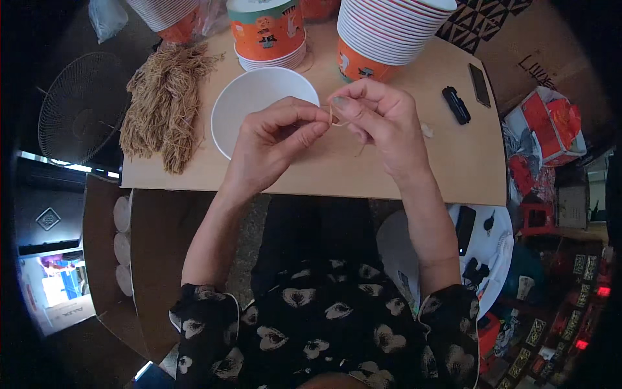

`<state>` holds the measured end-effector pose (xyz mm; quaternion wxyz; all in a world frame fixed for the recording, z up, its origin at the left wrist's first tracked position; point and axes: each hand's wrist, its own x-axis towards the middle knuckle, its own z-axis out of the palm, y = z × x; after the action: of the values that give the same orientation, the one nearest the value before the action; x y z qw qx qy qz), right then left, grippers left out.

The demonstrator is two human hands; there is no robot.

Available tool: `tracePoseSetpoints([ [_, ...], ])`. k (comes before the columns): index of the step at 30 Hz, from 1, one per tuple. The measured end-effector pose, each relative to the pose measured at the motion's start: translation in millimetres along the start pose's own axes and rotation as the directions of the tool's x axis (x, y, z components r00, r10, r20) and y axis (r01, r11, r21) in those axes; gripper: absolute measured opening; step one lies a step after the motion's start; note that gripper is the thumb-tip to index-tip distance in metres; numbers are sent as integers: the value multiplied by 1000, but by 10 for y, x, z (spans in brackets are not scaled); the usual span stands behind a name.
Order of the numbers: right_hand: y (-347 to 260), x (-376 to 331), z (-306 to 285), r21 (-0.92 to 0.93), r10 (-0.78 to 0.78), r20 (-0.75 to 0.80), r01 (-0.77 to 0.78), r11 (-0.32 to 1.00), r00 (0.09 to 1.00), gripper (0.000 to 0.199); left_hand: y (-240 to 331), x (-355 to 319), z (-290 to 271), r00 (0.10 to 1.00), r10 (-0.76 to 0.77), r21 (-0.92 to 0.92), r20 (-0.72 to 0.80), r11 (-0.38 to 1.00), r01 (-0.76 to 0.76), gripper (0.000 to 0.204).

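A thin tan string (332,118) runs in a small loop between my fingertips above the table. My left hand (271,139) pinches one side of it between thumb and fingers. From the other side, my right hand (387,123) pinches the string too, its thumb tip pressed toward the forefinger. Just behind my left hand is a white paper bowl (241,107) with its open side showing; my left fingers hide part of its rim. To the left of the bowl lies a thick bundle of tan strings (170,104), loose strands spreading from it.
Tall stacks of orange-printed paper buckets (395,29) and an upright orange bucket (267,35) line the table's far side. A black folded object (456,105) and a phone (479,84) lie right. Cardboard boxes stand left below the table (324,179); a white round tray (495,259) is at lower right.
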<state>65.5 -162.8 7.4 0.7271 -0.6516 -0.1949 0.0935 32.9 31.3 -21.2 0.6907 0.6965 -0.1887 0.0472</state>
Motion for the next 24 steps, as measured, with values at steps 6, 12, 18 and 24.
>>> tracePoseSetpoints([
  [6,14,-26,69,56,65,-15,-64,996,998,15,-45,-46,51,985,128,116,-116,987,-115,16],
  [12,-16,-41,92,30,98,23,-98,995,995,13,40,-47,107,969,101,134,-227,988,-72,24],
  [18,29,-35,92,9,114,37,-115,993,993,12,-2,-58,55,973,136,211,-188,973,-95,25],
  [24,41,19,32,58,235,98,-241,969,967,17,40,-74,11,982,7,38,-190,999,1,18],
])
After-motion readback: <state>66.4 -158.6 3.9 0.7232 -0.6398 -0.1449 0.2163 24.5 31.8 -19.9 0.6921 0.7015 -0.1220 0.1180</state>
